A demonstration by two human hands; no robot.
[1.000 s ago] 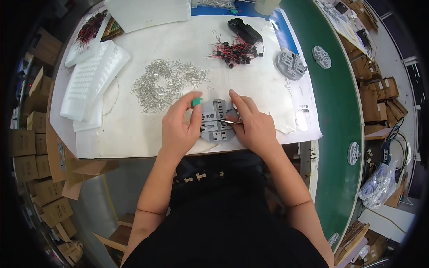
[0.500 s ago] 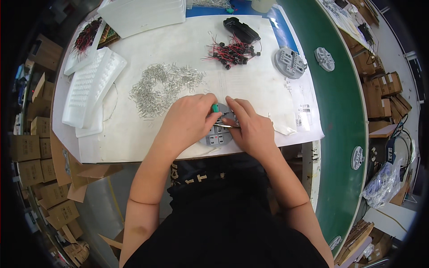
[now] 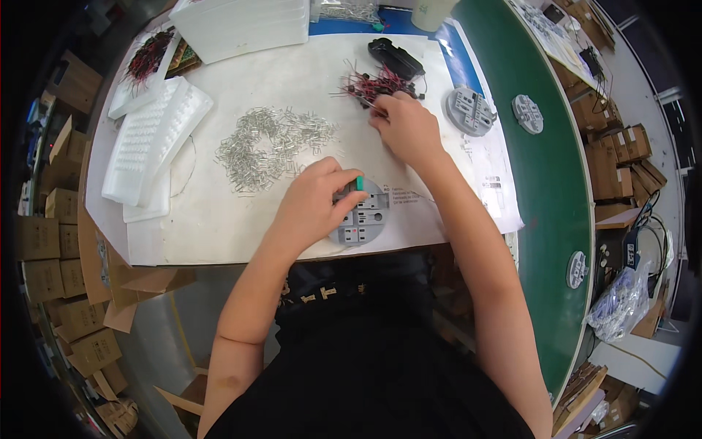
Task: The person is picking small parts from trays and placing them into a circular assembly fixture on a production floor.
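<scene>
While my left hand [image 3: 313,205] pins the round grey plastic fixture [image 3: 360,214] at the near table edge, fingers curled on a small green tool [image 3: 359,182], my right hand [image 3: 406,128] pinches into the tangled red-and-black wired parts [image 3: 371,84]; I judge a snagged lead could drag extras along.

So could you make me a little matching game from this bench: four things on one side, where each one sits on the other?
Things:
1. grey round fixture
2. pile of silver metal clips
3. bundle of red-wired parts
4. white foam trays

Places:
A. left side of the white mat
B. under the left hand, at the near edge
C. far side, at the right hand fingertips
D. middle of the mat

Pairs: 1-B, 2-D, 3-C, 4-A
</scene>
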